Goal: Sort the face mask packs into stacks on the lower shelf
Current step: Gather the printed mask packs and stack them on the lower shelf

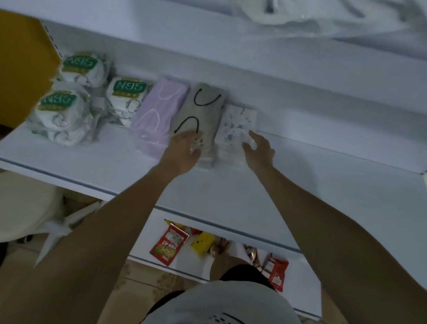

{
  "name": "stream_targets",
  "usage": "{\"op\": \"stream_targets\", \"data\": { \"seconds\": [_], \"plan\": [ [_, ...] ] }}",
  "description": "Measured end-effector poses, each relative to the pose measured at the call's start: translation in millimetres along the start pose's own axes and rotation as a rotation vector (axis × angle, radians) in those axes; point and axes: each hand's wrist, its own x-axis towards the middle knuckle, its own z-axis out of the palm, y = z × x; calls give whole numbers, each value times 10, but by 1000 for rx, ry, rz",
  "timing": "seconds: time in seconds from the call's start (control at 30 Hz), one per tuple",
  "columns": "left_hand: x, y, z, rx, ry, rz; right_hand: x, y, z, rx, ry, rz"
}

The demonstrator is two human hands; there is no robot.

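On the white lower shelf [312, 192] lie three rows of mask packs side by side: a lilac pack [156, 110], a grey pack with black ear loops [203, 111] and a white patterned pack [235, 126]. My left hand [184, 149] rests on the near end of the grey pack, fingers bent over its edge. At the right edge of the patterned pack, my right hand [259, 150] touches it with spread fingers. Three stacks of white N95 packs [79, 93] sit at the shelf's left end.
The shelf above [250, 46] overhangs the packs and holds clear-wrapped white goods [310, 8]. A yellow panel [6, 64] bounds the left. Snack packets [167, 246] lie on the bottom shelf. A cream stool [5, 212] stands at the lower left.
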Motion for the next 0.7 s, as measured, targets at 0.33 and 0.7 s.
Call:
{"op": "stream_targets", "data": {
  "seconds": [0.33,0.7],
  "plan": [
    [-972,466,-1011,-53,-62,369,-1760,-658,-588,29,-16,-472],
    [-1421,1753,-2276,-41,202,1003,-2834,-1741,-2179,68,309,-849]
  ]
}}
